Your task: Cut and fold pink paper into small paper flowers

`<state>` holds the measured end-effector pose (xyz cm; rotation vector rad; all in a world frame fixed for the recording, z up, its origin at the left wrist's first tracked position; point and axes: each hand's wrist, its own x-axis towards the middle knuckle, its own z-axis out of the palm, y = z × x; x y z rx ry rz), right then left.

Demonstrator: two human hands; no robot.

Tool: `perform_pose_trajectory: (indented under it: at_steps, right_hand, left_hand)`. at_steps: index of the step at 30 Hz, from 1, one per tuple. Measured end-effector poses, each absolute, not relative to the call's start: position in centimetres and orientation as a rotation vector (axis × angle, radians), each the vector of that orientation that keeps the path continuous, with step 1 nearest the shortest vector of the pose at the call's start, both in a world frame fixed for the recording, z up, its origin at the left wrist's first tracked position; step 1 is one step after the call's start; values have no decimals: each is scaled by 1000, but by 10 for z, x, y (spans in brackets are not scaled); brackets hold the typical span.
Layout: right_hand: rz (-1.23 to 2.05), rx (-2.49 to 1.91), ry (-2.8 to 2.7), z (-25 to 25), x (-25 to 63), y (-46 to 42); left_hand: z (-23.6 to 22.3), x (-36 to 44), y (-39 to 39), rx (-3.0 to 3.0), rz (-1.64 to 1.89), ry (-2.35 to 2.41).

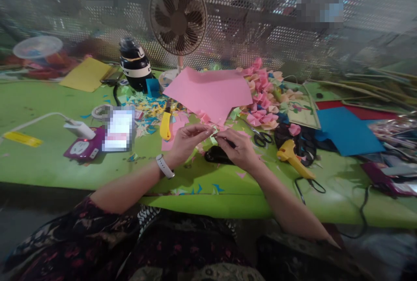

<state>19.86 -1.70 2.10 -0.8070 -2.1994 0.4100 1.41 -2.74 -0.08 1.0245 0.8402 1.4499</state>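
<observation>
My left hand (189,141), with a white watch strap on the wrist, is closed in a pinch at the middle of the table. Its fingertips meet those of my right hand (238,145), also pinched, around a small pale green piece of paper (213,133). The fingers partly cover that piece, so its exact shape is unclear. Beneath my right hand lies a dark black object (216,155), half hidden. A large pink paper sheet (208,87) lies just beyond the fingertips. To the right are black scissors (261,137) and a yellow glue gun (295,159).
Left of my hands are a yellow cutter (165,125), a lit phone (118,130) and a purple power socket (85,145) with a cable. Paper scraps (146,106), a black bottle (135,66) and a fan (178,20) stand behind. Pink paper flowers (260,94) and blue paper (350,131) lie right.
</observation>
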Motion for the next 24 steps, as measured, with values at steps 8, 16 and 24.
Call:
perform_pose_trajectory:
  at_steps: [8, 16, 24]
  right_hand:
    - [470, -808, -2194, 23, 199, -17]
    - [305, -848, -2105, 14, 197, -18]
    - [373, -839, -2203, 19, 201, -15]
  left_hand:
    - [-5, 14, -27, 987, 1430, 824]
    - [-1, 11, -30, 1114, 1489, 907]
    - [-1, 14, -27, 1033, 1465, 869]
